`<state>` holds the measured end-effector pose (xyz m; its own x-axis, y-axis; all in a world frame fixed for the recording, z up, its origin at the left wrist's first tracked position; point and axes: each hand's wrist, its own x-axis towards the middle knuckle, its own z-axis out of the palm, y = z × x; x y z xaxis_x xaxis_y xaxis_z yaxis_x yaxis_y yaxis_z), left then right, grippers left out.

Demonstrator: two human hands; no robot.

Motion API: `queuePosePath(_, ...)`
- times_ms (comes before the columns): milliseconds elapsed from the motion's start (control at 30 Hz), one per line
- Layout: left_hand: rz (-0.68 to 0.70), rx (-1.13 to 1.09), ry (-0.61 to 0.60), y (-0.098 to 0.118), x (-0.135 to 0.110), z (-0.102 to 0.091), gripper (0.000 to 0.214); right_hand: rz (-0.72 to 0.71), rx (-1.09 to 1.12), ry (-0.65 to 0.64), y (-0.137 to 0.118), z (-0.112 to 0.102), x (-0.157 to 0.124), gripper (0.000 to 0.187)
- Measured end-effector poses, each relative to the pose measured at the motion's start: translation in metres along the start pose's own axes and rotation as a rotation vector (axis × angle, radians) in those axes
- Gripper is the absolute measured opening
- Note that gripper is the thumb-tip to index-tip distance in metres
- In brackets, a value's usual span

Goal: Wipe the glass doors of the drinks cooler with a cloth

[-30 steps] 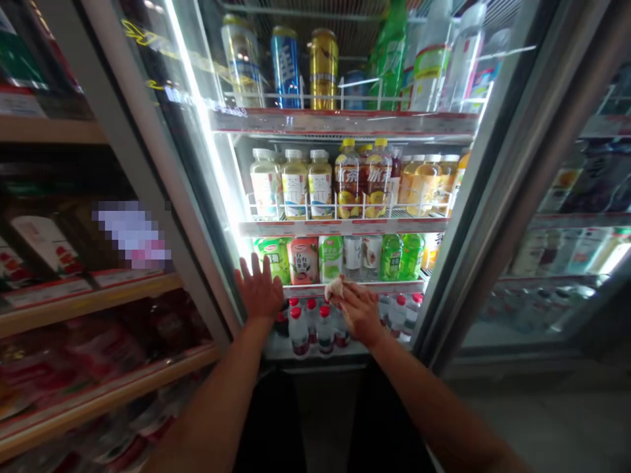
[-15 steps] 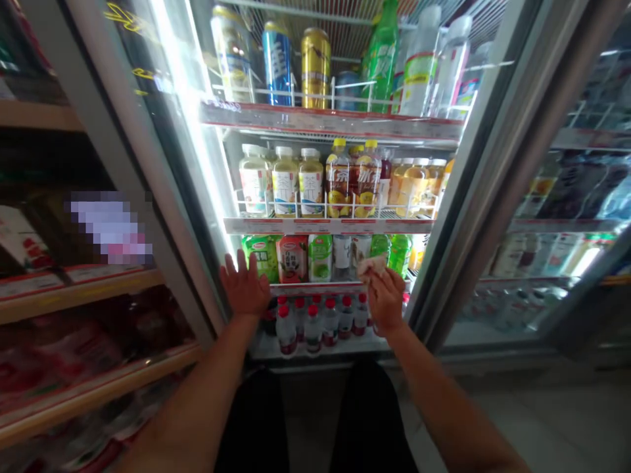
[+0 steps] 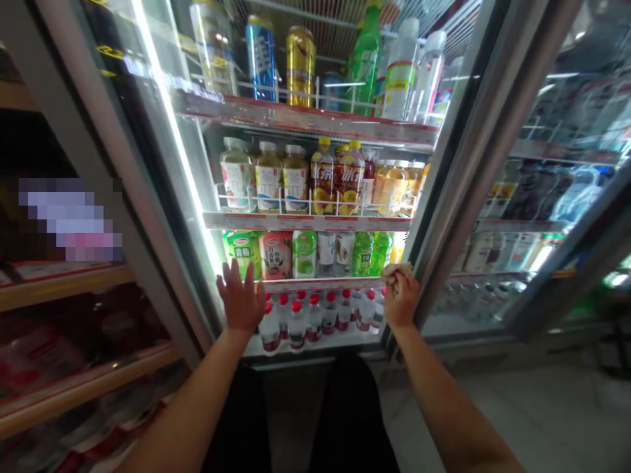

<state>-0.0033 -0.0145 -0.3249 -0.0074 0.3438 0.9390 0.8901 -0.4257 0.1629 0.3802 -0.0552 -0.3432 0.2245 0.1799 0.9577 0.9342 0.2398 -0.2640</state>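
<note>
In front of me is a lit drinks fridge with a glass door [image 3: 315, 360]. My left hand [image 3: 241, 299] is spread with its fingers up, at the lower left of the door, over the green drink pack [image 3: 241, 248]. Whether its palm presses on the glass I cannot tell for sure. My right hand [image 3: 400, 299] grips a crumpled pale cloth [image 3: 396, 270] at the lower right, beside the door's metal frame [image 3: 458, 197]. Between the hands, behind the glass, stand a red drink pack [image 3: 276, 255] and red-capped water bottles [image 3: 296, 325].
Higher shelves hold iced tea bottles [image 3: 323, 177], a gold can [image 3: 300, 66] and a green bottle [image 3: 365, 59]. Wooden shelves [image 3: 89, 282] with packaged goods stand at the left. Another fridge section [image 3: 522, 223] is on the right. Tiled floor [image 3: 557, 407] lies below.
My right hand has moved with the cloth rightward across the glass to the door's frame. My left hand stays spread at the lower left. The view has shifted slightly right.
</note>
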Motion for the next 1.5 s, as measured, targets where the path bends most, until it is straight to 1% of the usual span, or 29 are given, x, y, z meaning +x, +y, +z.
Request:
queuePosePath(100,0.026,-0.035,-0.036,0.01,-0.003,0.004,0.052,0.044,-0.007,-0.074,0.005,-0.01,-0.018,0.023)
queuePosePath(200,0.026,-0.063,-0.084,0.014,0.004,0.009,0.052,0.086,-0.016,-0.151,0.011,-0.018,-0.029,0.02)
queuePosePath(333,-0.015,-0.144,-0.148,0.01,0.013,0.019,0.059,0.173,-0.059,-0.116,0.025,-0.018,-0.017,0.028)
queuePosePath(433,-0.037,-0.175,-0.166,0.005,0.011,0.025,0.061,0.191,-0.056,-0.131,0.022,-0.014,-0.016,0.027)
queuePosePath(533,-0.018,-0.141,-0.155,0.002,0.008,0.028,0.06,0.173,-0.019,-0.212,0.005,-0.013,-0.034,0.016)
queuePosePath(633,-0.008,-0.129,-0.15,0.001,0.007,0.03,0.059,0.156,0.013,-0.264,-0.014,-0.011,-0.05,0.013)
queuePosePath(767,-0.011,-0.161,-0.121,0.0,0.004,0.031,0.056,0.141,0.025,-0.24,-0.03,0.002,-0.047,0.017)
queuePosePath(833,0.014,-0.14,-0.105,-0.001,-0.002,0.031,0.053,0.11,0.033,-0.238,-0.041,0.009,-0.046,0.019)
queuePosePath(900,0.031,-0.107,-0.104,-0.004,-0.01,0.029,0.051,0.061,0.047,-0.258,-0.054,0.013,-0.051,0.018)
queuePosePath(1000,0.046,-0.093,-0.139,-0.01,-0.021,0.025,0.047,-0.031,0.076,-0.312,-0.075,0.016,-0.062,0.018)
queuePosePath(1100,0.084,-0.079,-0.171,-0.017,-0.025,0.018,0.045,-0.082,0.074,-0.329,-0.091,0.023,-0.06,0.018)
queuePosePath(1200,0.116,-0.021,-0.112,-0.022,-0.021,0.011,0.043,-0.115,0.056,-0.308,-0.101,0.035,-0.051,0.019)
queuePosePath(1300,0.069,0.014,-0.049,-0.031,-0.017,0.007,0.045,-0.202,0.072,-0.309,-0.11,0.043,-0.053,0.015)
queuePosePath(1400,0.068,-0.018,-0.052,-0.044,-0.016,0.01,0.047,-0.317,0.114,-0.356,-0.122,0.042,-0.064,0.016)
queuePosePath(1500,0.128,-0.003,-0.004,-0.055,-0.019,0.016,0.046,-0.344,0.133,-0.363,-0.138,0.04,-0.063,0.017)
